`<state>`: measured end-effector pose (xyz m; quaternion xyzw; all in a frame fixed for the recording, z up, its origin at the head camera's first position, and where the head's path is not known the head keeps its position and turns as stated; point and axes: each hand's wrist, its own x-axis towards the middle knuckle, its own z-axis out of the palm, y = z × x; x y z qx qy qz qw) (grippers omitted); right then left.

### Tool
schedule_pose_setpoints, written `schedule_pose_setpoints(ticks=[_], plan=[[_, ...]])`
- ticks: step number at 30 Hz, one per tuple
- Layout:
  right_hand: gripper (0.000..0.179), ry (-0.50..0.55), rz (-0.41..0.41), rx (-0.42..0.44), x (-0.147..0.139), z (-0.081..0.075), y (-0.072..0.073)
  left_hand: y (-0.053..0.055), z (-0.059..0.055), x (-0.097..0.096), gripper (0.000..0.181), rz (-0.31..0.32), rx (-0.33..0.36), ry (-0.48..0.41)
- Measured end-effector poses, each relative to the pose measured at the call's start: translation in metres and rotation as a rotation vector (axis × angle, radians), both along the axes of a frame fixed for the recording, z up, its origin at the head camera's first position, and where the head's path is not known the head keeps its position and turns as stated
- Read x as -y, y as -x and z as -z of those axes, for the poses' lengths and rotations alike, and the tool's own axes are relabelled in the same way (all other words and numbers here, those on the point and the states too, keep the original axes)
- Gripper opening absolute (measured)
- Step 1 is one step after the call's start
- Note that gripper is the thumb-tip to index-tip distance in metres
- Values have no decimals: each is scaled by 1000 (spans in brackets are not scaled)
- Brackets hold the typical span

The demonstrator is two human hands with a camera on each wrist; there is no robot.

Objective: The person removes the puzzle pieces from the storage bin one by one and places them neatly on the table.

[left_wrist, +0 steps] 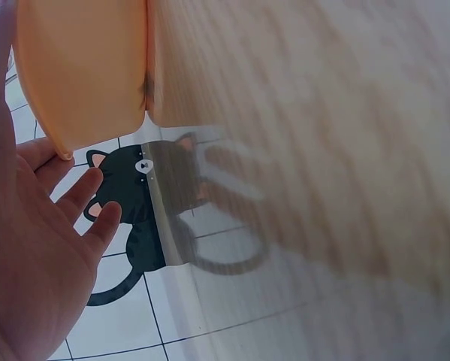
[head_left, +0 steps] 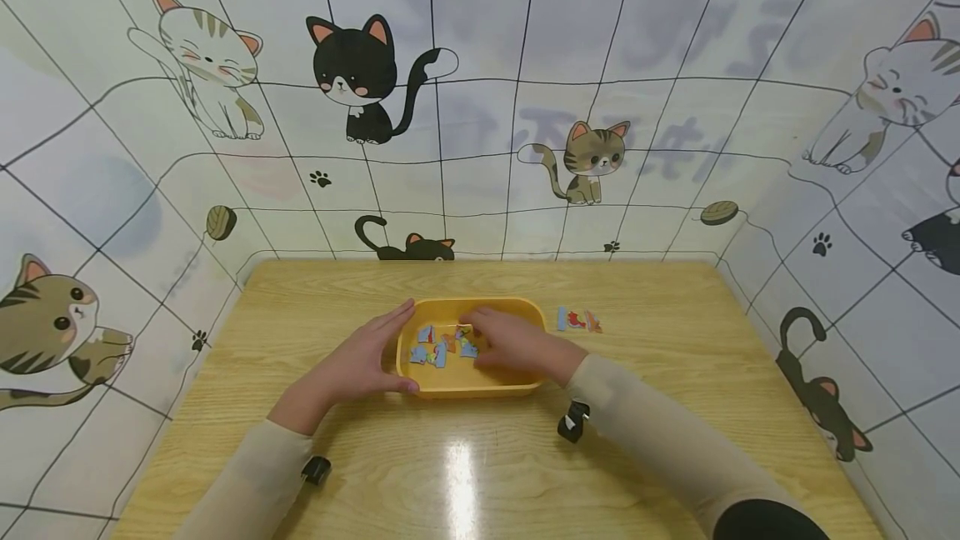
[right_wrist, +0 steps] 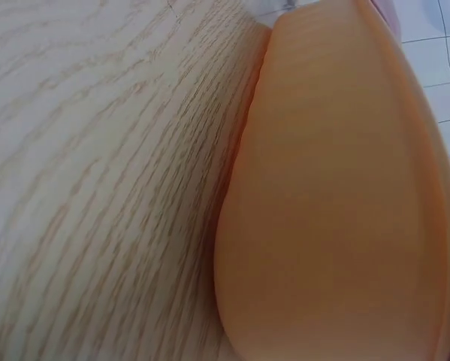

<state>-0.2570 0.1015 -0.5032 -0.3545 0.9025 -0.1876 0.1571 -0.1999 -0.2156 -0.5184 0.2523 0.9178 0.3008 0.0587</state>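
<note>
A yellow plastic tray (head_left: pixel 472 392) sits on the table with several small puzzle pieces (head_left: pixel 440 354) inside, mostly blue with red, green and orange patches. My left hand (head_left: pixel 369 358) holds the tray's left end, thumb at the near corner and fingers at the far one. In the left wrist view, the left fingers (left_wrist: pixel 98 226) are spread beside the tray's outer wall (left_wrist: pixel 86 75). Inside the tray is my right hand (head_left: pixel 513 344), fingertips down among the pieces and thumb apart from them. The right wrist view shows only the tray's outer wall (right_wrist: pixel 330 195), hiding those fingers.
Right of the tray, a short row of puzzle pieces (head_left: pixel 577 321) lies on the wooden table (head_left: pixel 337 473). White cloth walls (head_left: pixel 480 123) with grid lines and cartoon cats rise behind and at both sides. Small black devices (head_left: pixel 573 422) are worn at the wrists.
</note>
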Motion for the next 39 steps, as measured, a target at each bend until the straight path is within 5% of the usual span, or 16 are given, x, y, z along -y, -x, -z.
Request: schedule_pose_setpoints(ticks=[39], plan=[[61, 60, -82, 218, 0, 1, 27, -1, -4, -1, 134, 2, 9, -8]])
